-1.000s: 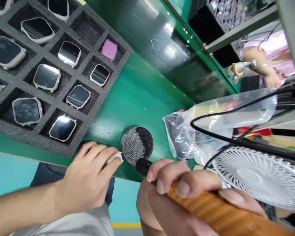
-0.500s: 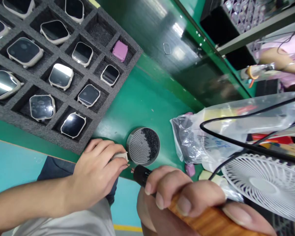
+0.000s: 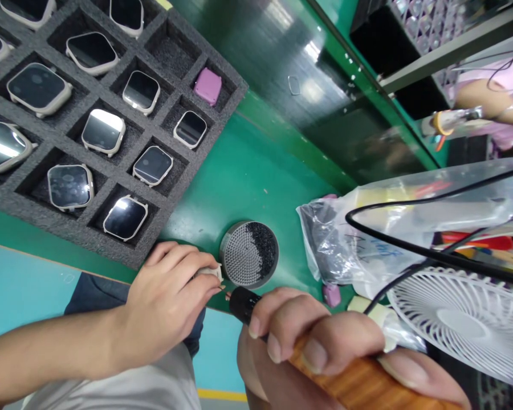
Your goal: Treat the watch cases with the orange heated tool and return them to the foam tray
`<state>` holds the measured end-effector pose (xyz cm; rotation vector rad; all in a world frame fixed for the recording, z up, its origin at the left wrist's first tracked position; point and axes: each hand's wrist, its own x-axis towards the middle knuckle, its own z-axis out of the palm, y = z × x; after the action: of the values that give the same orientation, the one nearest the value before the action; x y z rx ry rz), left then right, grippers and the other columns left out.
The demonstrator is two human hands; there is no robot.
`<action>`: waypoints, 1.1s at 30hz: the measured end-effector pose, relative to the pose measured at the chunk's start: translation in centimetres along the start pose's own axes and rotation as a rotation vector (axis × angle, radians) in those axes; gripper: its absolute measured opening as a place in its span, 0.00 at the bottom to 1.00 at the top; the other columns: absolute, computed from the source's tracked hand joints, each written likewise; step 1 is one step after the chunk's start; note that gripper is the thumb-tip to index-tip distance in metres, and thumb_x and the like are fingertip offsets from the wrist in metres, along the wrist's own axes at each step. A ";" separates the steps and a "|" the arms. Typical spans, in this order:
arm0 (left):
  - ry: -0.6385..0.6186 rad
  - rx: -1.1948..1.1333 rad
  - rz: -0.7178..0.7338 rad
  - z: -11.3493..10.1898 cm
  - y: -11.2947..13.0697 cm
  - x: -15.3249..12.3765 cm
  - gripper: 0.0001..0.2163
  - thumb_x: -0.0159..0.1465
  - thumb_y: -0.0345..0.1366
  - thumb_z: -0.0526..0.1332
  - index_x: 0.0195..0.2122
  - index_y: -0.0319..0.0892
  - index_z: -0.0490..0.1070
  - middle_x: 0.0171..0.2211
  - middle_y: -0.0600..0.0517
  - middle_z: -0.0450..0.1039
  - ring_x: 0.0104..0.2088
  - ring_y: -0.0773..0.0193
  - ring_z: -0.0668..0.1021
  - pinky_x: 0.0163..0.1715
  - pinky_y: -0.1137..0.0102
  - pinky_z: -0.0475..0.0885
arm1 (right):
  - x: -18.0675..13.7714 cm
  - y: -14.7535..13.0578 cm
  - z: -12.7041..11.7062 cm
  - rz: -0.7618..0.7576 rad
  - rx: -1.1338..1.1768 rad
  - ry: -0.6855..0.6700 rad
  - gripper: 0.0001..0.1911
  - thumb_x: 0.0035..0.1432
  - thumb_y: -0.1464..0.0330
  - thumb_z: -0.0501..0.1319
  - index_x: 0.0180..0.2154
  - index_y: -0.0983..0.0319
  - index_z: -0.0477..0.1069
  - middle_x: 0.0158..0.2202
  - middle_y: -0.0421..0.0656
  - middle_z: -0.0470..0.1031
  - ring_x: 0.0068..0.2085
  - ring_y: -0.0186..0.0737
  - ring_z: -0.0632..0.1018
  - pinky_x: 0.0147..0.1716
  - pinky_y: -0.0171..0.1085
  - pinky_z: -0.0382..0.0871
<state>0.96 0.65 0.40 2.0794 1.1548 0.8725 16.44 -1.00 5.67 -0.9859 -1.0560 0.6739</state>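
Observation:
My left hand is closed on a small beige watch case at the near edge of the green bench. My right hand grips an orange-handled electric screwdriver; its black nose points at the case, almost touching it. Just behind the case stands a round metal screw dish with small black screws heaped on its right side.
A black foam tray holds several smartwatches, plus one pink case, at the upper left. A clear plastic bag, black cables and a white fan crowd the right. Another person's arm in pink works at the far right.
The view shifted, so the tray and dish sit further right than a second ago. The screwdriver's nose has come down from the dish's rim to the case in my left hand.

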 end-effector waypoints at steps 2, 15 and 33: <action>-0.001 0.002 0.006 0.0 0.0 0.0 0.04 0.72 0.30 0.63 0.44 0.44 0.76 0.47 0.53 0.80 0.47 0.59 0.78 0.51 0.58 0.67 | 0.1 0.0 0.2 0.014 -0.008 -0.005 0.13 0.69 0.59 0.57 0.52 0.56 0.66 0.33 0.32 0.71 0.24 0.30 0.74 0.17 0.38 0.73; -0.168 0.050 0.181 -1.0 -1.2 -1.6 0.15 0.70 0.28 0.58 0.55 0.42 0.77 0.58 0.50 0.77 0.56 0.51 0.73 0.58 0.51 0.63 | 1.0 -0.4 0.5 0.034 -0.054 -0.014 0.10 0.71 0.59 0.53 0.49 0.55 0.66 0.32 0.33 0.71 0.26 0.33 0.75 0.20 0.41 0.73; -0.176 0.042 0.170 -1.0 -1.2 -1.2 0.13 0.70 0.29 0.58 0.52 0.41 0.78 0.54 0.45 0.77 0.54 0.50 0.74 0.56 0.50 0.65 | 2.4 -0.7 -2.6 0.257 -0.078 -0.472 0.14 0.71 0.64 0.50 0.47 0.50 0.73 0.30 0.36 0.73 0.27 0.38 0.77 0.27 0.47 0.78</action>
<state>-0.88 0.31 -0.27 2.2634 0.9223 0.7298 19.74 -0.10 6.88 -1.0673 -1.3854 1.1212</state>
